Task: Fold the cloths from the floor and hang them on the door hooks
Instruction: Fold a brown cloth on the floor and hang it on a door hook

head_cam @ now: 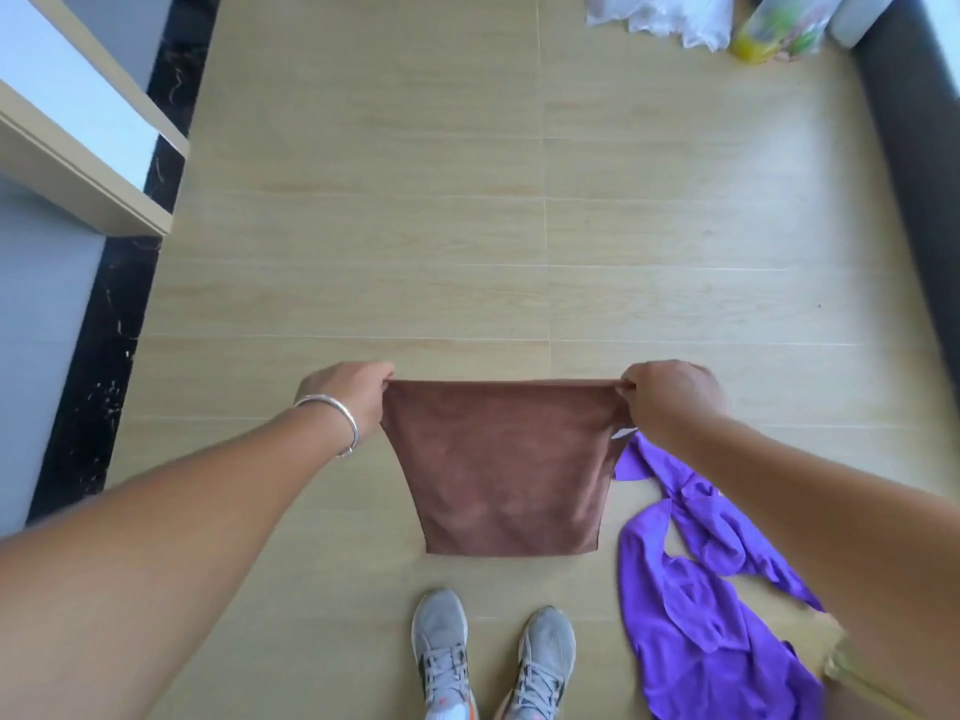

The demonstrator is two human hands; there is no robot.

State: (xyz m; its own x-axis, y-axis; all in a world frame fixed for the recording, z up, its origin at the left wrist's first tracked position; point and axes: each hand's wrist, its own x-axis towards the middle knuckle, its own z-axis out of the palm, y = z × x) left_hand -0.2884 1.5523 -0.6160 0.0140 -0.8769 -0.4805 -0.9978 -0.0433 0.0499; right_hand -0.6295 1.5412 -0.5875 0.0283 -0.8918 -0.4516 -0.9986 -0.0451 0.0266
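Observation:
A brown cloth [501, 470] hangs stretched in the air in front of me, above the floor. My left hand [345, 394], with a silver bangle on the wrist, pinches its upper left corner. My right hand [670, 394] pinches the upper right corner. The cloth's lower edge hangs straight, just above my grey shoes [493, 657]. A purple cloth [696, 605] lies crumpled on the floor at the lower right, partly hidden by my right forearm.
The floor [467, 226] is light wood-look tile. A white door and frame [78, 163] stand at the left beside a black strip. Plastic bags [670, 15] and a yellow-green pack [774, 36] lie at the far right. A dark edge [919, 148] runs along the right.

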